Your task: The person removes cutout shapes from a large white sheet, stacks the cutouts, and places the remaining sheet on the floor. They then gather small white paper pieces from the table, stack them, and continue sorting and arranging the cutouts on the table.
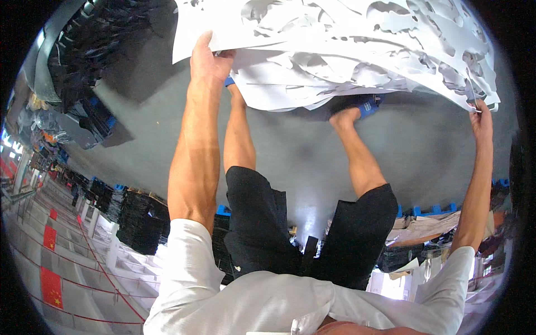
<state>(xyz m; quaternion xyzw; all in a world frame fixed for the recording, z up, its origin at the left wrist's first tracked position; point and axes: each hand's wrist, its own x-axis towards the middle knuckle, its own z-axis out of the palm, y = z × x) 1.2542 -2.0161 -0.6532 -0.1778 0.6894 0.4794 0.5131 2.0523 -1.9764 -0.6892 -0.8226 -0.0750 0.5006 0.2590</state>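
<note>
A large pile of thin white sheets [268,89], full of curved cut-out holes, spreads across the far side in front of me. My left hand [212,62] grips the near left edge of the top sheet, thumb on top and fingers curled under. Far to the right, my right hand [481,118] pinches the sheet's near right corner. Between the two hands the edge hangs slack over crumpled, folded layers. Both my arms are stretched out, and the sheets partly cover my feet in blue slippers [366,108].
A heap of black pieces [84,61] stands at the far left, with clear plastic bags [47,124] beside it. Behind me are dark stacks [139,220] at left and brown sheets [424,230] on blue pallets at right. The floor [290,139] is smooth and grey.
</note>
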